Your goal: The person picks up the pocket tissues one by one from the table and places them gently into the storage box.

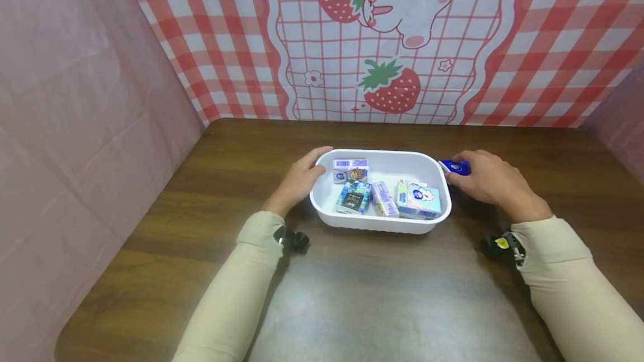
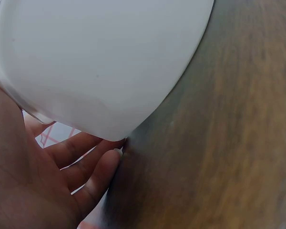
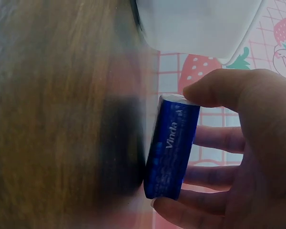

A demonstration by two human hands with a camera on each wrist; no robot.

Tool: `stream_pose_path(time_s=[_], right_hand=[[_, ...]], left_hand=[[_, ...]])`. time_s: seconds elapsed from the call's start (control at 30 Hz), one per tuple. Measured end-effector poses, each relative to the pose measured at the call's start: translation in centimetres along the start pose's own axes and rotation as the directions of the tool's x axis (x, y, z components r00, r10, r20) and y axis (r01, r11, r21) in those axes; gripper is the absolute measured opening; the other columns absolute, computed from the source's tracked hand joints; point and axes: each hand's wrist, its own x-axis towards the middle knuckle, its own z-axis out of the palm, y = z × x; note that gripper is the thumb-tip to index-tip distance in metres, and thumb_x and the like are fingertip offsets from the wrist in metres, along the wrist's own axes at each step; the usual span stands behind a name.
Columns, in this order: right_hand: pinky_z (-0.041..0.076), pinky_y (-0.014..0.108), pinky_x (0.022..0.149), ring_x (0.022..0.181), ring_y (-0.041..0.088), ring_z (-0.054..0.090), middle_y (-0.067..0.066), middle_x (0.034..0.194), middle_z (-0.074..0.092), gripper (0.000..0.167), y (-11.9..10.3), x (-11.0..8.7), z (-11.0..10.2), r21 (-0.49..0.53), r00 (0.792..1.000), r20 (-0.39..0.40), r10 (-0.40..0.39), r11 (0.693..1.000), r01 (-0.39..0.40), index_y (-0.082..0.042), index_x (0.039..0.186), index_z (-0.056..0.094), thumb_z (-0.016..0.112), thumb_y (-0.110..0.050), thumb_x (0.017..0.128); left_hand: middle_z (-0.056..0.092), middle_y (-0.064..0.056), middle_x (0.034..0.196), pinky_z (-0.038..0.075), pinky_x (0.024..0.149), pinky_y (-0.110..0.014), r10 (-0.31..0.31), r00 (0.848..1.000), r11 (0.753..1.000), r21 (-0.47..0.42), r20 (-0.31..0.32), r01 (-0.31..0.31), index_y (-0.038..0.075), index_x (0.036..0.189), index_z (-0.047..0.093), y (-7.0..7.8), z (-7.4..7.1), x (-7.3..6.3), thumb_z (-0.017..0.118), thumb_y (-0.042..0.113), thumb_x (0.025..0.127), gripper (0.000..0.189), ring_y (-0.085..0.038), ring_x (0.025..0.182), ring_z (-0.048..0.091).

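A white plastic basin (image 1: 374, 223) stands on the table with several small tissue packs inside. At its left end my left hand (image 1: 297, 180) holds it, thumb over the rim and fingers along the outer wall. To the right of the basin, my right hand (image 1: 490, 177) grips a blue Vinda tissue pack (image 3: 171, 148) between thumb and fingers, close beside the rim. Inside lie a purple-and-white pack (image 1: 351, 164), a blue patterned pack (image 1: 354, 198), a narrow purple pack (image 1: 384, 200) and a bigger pastel pack (image 1: 418, 200) with a white cartoon animal.
The brown wooden table (image 1: 362, 295) carries the basin near its far side. Behind it hangs a red-and-white checked cloth (image 1: 397, 43) with strawberries, and a pink curtain (image 1: 90, 127) borders the left. A small black device (image 1: 292, 239) is strapped on each wrist.
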Motion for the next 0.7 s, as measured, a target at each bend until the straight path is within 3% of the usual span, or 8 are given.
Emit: stream_pose_path(time_s=[0.3, 0.7], right_hand=[[0.046, 0.071, 0.082, 0.108, 0.048, 0.05, 0.031, 0.127, 0.052, 0.081, -0.02, 0.03, -0.06, 0.016, 0.999, -0.027, 0.022, 1.0, -0.022, 0.001, 0.138, 0.05, 0.058, -0.063, 0.091], [0.046, 0.07, 0.082, 0.107, 0.048, 0.052, 0.031, 0.126, 0.054, 0.085, -0.19, -0.19, -0.1, 0.042, 0.997, -0.063, 0.035, 0.999, -0.032, 0.001, 0.137, 0.051, 0.053, -0.069, 0.09]], left_hand=[[0.054, -0.005, 0.145, 0.052, 0.093, -0.04, 0.012, 1.0, 1.0, -0.011, 0.0, -0.012, 0.028, 0.147, 0.051, 0.07, -0.01, -0.01, 0.05, 0.019, 0.102, 0.046, -0.023, 0.119, 0.058], [0.054, -0.006, 0.145, 0.051, 0.093, -0.041, 0.025, 1.0, 1.0, 0.005, -0.004, -0.025, 0.027, 0.148, 0.051, 0.01, 0.03, -0.02, 0.05, 0.019, 0.102, 0.047, -0.024, 0.119, 0.058]])
